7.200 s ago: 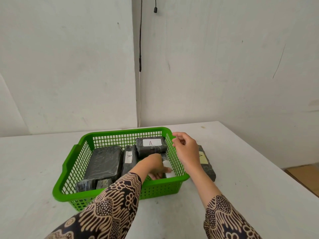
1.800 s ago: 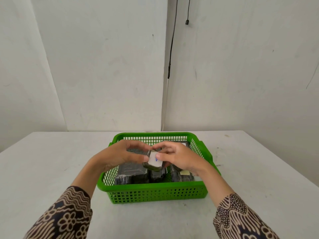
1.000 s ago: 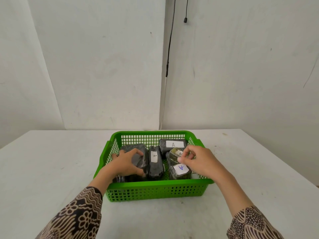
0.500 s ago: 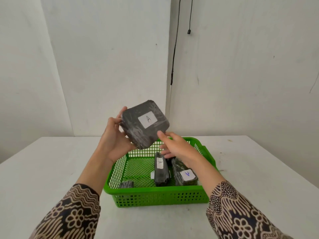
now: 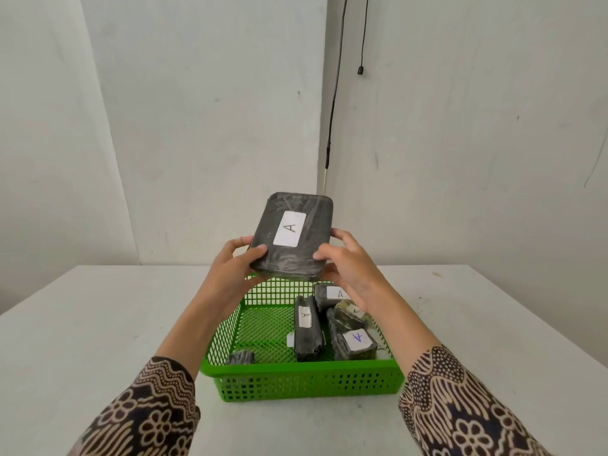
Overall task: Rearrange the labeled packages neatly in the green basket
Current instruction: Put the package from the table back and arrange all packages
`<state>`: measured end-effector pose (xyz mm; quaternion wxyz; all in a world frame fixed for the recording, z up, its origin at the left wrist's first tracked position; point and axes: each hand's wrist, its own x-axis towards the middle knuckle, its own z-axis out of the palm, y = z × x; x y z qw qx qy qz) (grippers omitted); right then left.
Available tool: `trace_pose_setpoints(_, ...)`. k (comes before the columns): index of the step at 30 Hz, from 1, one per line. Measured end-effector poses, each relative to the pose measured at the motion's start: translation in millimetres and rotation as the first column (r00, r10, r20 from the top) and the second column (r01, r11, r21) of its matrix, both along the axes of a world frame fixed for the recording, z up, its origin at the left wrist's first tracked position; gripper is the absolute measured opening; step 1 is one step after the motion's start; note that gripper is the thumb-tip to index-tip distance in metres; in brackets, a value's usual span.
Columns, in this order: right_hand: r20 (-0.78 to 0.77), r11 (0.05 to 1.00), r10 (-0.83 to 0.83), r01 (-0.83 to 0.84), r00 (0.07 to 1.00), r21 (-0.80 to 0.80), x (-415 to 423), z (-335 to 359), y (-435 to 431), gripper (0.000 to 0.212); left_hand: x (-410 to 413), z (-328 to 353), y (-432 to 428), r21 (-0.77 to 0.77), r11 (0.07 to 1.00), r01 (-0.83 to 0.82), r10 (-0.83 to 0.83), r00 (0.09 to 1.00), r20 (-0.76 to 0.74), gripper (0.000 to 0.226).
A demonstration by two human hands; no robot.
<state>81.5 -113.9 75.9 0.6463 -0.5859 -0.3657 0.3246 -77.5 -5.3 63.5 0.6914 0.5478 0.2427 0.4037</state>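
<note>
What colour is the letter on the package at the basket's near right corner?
Blue, on a white label; head view.

A bare, plain room, more like a makeshift recording or sorting corner than a lived-in home. Unpainted-looking whitish walls [image 5: 197, 110] meet in a corner at upper centre, scuffed and marked, with a thin black cable [image 5: 335, 93] hanging down the seam. A plain white table [image 5: 98, 324] fills the lower frame, stained lightly at right. No furnishing or signage narrows it further.
</note>
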Motion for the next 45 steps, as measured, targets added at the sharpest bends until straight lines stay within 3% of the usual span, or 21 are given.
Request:
trace_pose_setpoints(1,-0.009,0.999,0.038,-0.038,0.999,-0.024,-0.6,0.7,-0.4,0.051,-0.7,-3.4,0.2,0.052,0.998,-0.032,0.034,0.998,-0.054,0.012)
trace_pose_setpoints(3,-0.027,0.996,0.053,-0.055,0.998,-0.071,0.0,0.9,-0.2,0.044,-3.5,-16.1,4.4,0.334,0.942,-0.035,0.144,0.94,-0.308,0.042)
trace_pose_setpoints(4,-0.02,0.993,0.041,-0.043,0.999,-0.106,1.0,0.2,0.3,0.039,-7.0,-23.2,6.5,0.523,0.85,0.052,0.257,0.827,-0.5,0.057)
trace_pose_setpoints(5,0.004,0.988,0.027,-0.026,1.0,-0.152,1.1,-0.3,0.5,0.036,-9.0,-32.3,11.0,0.668,0.719,0.194,0.432,0.628,-0.647,0.061)
trace_pose_setpoints(6,0.048,0.978,0.017,-0.007,0.999,-0.208,0.5,-0.9,0.5,0.035,-9.4,-41.4,16.0,0.718,0.598,0.355,0.573,0.437,-0.693,0.057)
trace_pose_setpoints(7,0.11,0.963,0.014,0.016,0.994,-0.267,-0.4,-1.9,0.7,0.035,-10.5,-48.5,18.9,0.684,0.545,0.485,0.623,0.311,-0.718,0.052)
trace_pose_setpoints(10,0.289,0.922,0.013,0.1,0.957,-0.374,-6.3,-6.8,3.1,0.029,-12.4,-64.3,16.2,0.511,0.547,0.663,0.55,0.176,-0.816,0.038)
trace_pose_setpoints(12,0.377,0.909,0.005,0.154,0.926,-0.388,-10.2,-11.4,6.9,0.032,-13.4,-71.2,11.6,0.416,0.499,0.76,0.583,0.06,-0.81,0.036)
trace_pose_setpoints(14,0.43,0.903,-0.012,0.195,0.903,-0.383,-12.8,-15.0,10.2,0.038,-13.0,-74.2,7.8,0.356,0.479,0.802,0.605,-0.008,-0.796,0.043)
trace_pose_setpoints(16,0.43,0.902,-0.009,0.193,0.903,-0.387,-13.8,-17.5,12.1,0.038,-11.6,-74.6,6.3,0.316,0.518,0.795,0.574,-0.049,-0.817,0.05)
trace_pose_setpoints(20,0.419,0.893,0.008,0.182,0.908,-0.411,-15.3,-20.3,12.7,0.036,-15.2,-70.5,8.7,0.332,0.502,0.799,0.544,0.007,-0.839,0.046)
trace_pose_setpoints(23,0.409,0.889,0.003,0.185,0.912,-0.418,-16.8,-24.2,13.7,0.035,-20.9,-60.2,16.8,0.45,0.545,0.708,0.491,0.165,-0.855,0.031)
trace_pose_setpoints(27,0.418,0.88,-0.006,0.203,0.908,-0.43,-22.5,-32.5,18.1,0.034,-34.0,-42.7,36.3,0.664,0.676,0.321,0.483,0.487,-0.727,0.02)
trace_pose_setpoints(29,0.389,0.87,0.015,0.18,0.921,-0.459,-28.9,-40.9,21.4,0.026,-38.6,-38.4,45.2,0.673,0.735,0.081,0.513,0.583,-0.63,0.021)
trace_pose_setpoints(32,0.399,0.836,0.056,0.176,0.915,-0.52,-41.2,-58.2,28.8,0.036,-41.0,-42.3,54.0,0.58,0.795,-0.177,0.532,0.661,-0.528,0.024)
trace_pose_setpoints(34,0.317,0.831,0.041,0.144,0.948,-0.537,-47.7,-71.3,34.6,0.052,-39.8,-48.8,53.7,0.493,0.833,-0.253,0.512,0.693,-0.508,0.029)
trace_pose_setpoints(37,0.273,0.833,0.075,0.091,0.959,-0.547,-55.3,-84.2,39.1,0.055,-38.7,-57.4,49.7,0.475,0.824,-0.309,0.54,0.683,-0.492,0.03)
trace_pose_setpoints(40,0.437,0.797,0.202,0.112,0.876,-0.593,-54.6,-89.4,43.0,0.053,-36.6,-59.8,47.7,0.497,0.82,-0.283,0.535,0.687,-0.492,0.03)
trace_pose_setpoints(42,0.577,0.744,0.342,0.16,0.742,-0.648,-52.1,-87.6,46.0,0.053,-34.9,-58.7,46.4,0.522,0.812,-0.262,0.536,0.689,-0.487,0.027)
trace_pose_setpoints(45,0.658,0.668,0.489,0.239,0.573,-0.705,-52.6,-83.4,47.4,0.048,-34.4,-56.5,41.0,0.493,0.831,-0.257,0.504,0.721,-0.474,0.026)
